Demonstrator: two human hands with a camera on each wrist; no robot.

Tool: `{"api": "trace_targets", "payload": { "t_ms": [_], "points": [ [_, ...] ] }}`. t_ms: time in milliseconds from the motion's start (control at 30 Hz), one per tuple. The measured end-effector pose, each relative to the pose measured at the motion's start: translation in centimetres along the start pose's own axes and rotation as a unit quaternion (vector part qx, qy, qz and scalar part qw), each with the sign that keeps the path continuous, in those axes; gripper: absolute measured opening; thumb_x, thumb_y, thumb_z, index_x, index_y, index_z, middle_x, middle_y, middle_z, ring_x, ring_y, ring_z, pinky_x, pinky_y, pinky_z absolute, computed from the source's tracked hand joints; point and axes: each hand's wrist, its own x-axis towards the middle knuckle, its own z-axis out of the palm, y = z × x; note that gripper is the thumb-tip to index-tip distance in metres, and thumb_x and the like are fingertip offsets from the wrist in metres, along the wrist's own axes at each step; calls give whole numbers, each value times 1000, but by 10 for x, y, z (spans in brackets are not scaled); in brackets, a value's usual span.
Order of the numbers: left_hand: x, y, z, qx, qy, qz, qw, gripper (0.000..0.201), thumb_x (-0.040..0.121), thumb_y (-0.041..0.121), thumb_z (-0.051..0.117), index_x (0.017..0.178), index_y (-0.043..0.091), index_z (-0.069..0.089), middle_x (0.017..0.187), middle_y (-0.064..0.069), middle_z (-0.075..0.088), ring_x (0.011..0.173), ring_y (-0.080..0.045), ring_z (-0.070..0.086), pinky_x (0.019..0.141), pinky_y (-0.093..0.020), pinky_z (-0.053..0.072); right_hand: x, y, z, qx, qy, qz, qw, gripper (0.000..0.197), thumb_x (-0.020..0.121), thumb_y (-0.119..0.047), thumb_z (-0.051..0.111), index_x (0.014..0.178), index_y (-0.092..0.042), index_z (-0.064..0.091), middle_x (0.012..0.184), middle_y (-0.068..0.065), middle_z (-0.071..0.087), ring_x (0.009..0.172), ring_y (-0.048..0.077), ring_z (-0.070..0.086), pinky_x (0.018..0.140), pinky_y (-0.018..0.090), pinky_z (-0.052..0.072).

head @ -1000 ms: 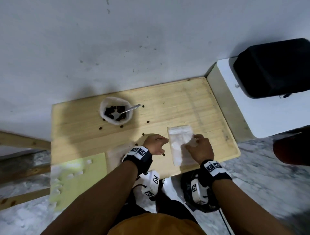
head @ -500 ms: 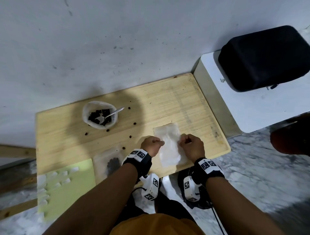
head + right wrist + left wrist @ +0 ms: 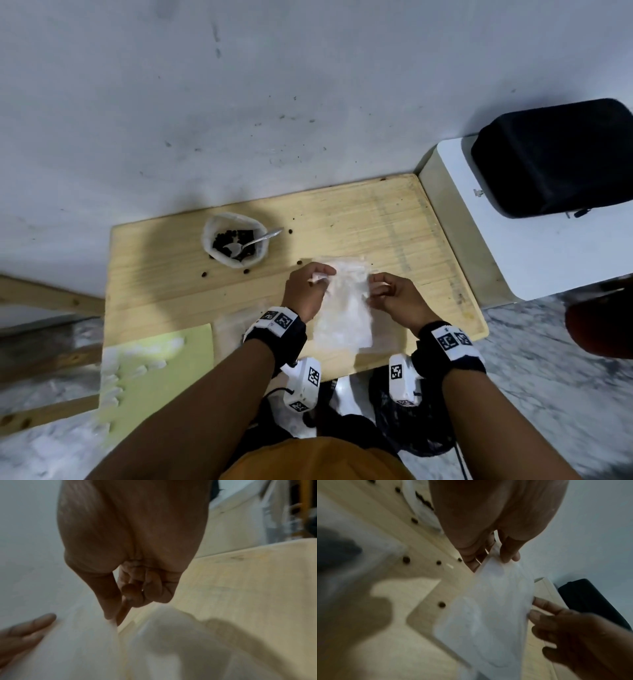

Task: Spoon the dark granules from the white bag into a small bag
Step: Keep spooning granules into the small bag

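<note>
A small clear plastic bag (image 3: 344, 308) hangs just above the wooden table (image 3: 394, 233), held by both hands at its top corners. My left hand (image 3: 310, 287) pinches the bag's top left corner (image 3: 494, 561) between thumb and fingers. My right hand (image 3: 390, 296) pinches the right edge (image 3: 109, 620). The white bag (image 3: 236, 243) stands open at the back left of the table, with dark granules (image 3: 226, 240) and a metal spoon (image 3: 255, 241) inside it.
Loose granules (image 3: 246, 271) lie scattered round the white bag. Another small bag (image 3: 233, 325) lies flat by my left wrist. A light green sheet (image 3: 161, 366) with small white pieces overlaps the table's front left. A black case (image 3: 555, 154) sits on a white stand at the right.
Both hands have lifted the small bag off the table and moved toward its top edge, pinching it on either side. The head view has shifted.
</note>
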Motion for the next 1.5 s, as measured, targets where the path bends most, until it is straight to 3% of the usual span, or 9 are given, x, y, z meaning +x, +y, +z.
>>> {"api": "trace_targets", "payload": {
  "t_ms": [100,200,367,567,900,1067,1200,1300,1500],
  "points": [
    [-1,2,-32,77,-35,75,994,32,87,-2,59,81,28,69,82,10,65,64,-3,57,62,-22,44,10,-27,23,-80,32,-71,994,40,77,-1,79,104,-30,72,86,-10,63,76,7,59,72,19,48],
    [-6,4,-67,134,-66,134,980,29,86,-3,58,84,24,70,75,13,64,58,-3,57,62,-19,42,14,-64,50,-113,-38,-83,989,42,77,-1,79,65,-41,74,63,-17,60,59,-3,54,64,15,42],
    [-20,-7,-112,171,112,161,966,18,74,11,71,84,26,70,97,11,60,94,-15,58,77,-34,45,12,-101,93,-133,-125,-21,983,6,70,-4,80,73,-8,77,52,-7,49,48,8,35,45,20,25],
    [-32,-2,-140,111,180,86,973,36,78,35,78,59,14,56,48,11,48,51,-2,48,55,-11,35,1,-119,149,-89,-178,-83,976,7,79,-1,78,83,-6,75,56,-13,63,46,0,44,43,12,30],
    [-30,-15,-168,-88,123,-44,987,31,63,47,74,55,20,62,62,-1,67,67,-19,66,78,-49,60,5,-124,193,-167,-147,-149,964,9,80,-7,76,74,-1,74,47,-14,54,43,0,42,53,17,33],
    [-29,-13,-173,-103,109,-56,987,30,76,39,73,75,10,65,74,-7,70,69,-18,63,72,-37,54,6,-126,195,-181,-177,-152,956,16,82,-14,79,83,1,74,45,-18,52,40,1,41,50,12,30],
    [-28,-10,-179,-203,75,-84,973,11,92,10,59,82,6,62,71,-11,59,67,-26,59,66,-36,58,7,-125,191,-151,-201,-124,960,16,85,-19,77,84,-4,72,62,4,53,52,12,33,46,16,29],
    [-32,-7,-182,-192,67,-73,976,14,92,3,53,80,1,60,71,-14,64,63,-25,66,60,-32,59,7,-126,193,-156,-171,-135,963,13,88,-8,70,76,-8,68,57,-14,57,49,1,41,48,11,33],
    [-27,-8,-180,-168,115,-81,976,21,86,5,55,77,-14,56,70,-15,57,59,-21,57,53,-27,56,11,-117,207,-245,-112,-223,937,7,83,-20,73,78,-21,68,77,-9,69,53,-4,53,56,16,36]
  ]
}}
